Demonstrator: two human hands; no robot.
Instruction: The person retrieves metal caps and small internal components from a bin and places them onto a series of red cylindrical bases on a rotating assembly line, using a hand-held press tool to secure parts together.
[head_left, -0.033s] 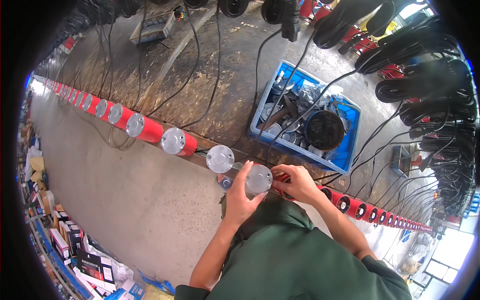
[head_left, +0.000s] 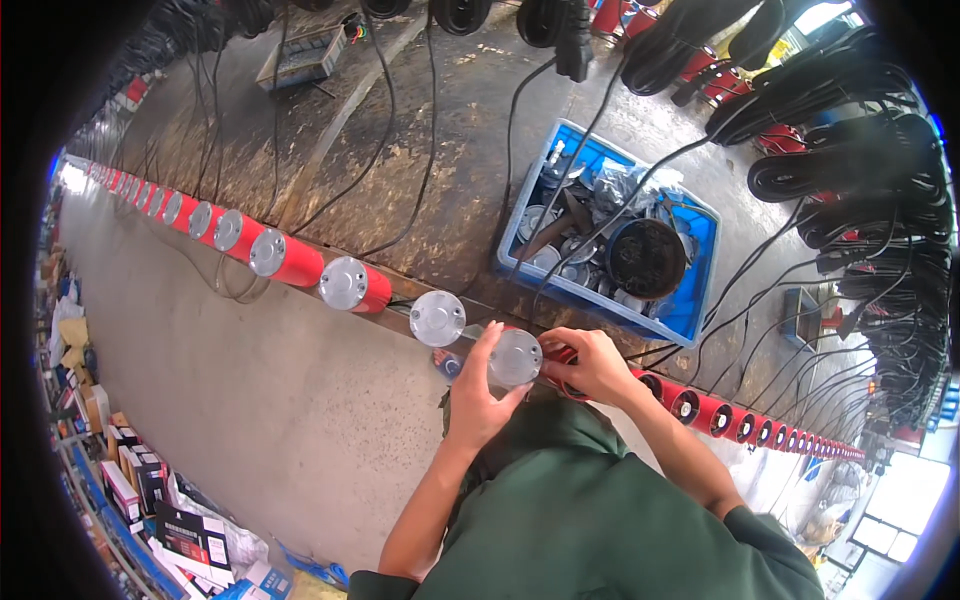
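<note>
The left hand (head_left: 478, 402) clamps the clear cap (head_left: 514, 358) — maybe to steady it — but I can't tell if the right hand (head_left: 596, 366) grips.

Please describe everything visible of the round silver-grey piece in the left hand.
The round silver-grey piece has a metallic-looking face, turned toward the camera, with faint circular markings and small dark spots near its right edge. Red shows behind its upper rim. It lines up with the red cylinders along the bench. The left hand grips its rim between thumb and fingers; the right hand is close beside it, contact unclear.
</note>
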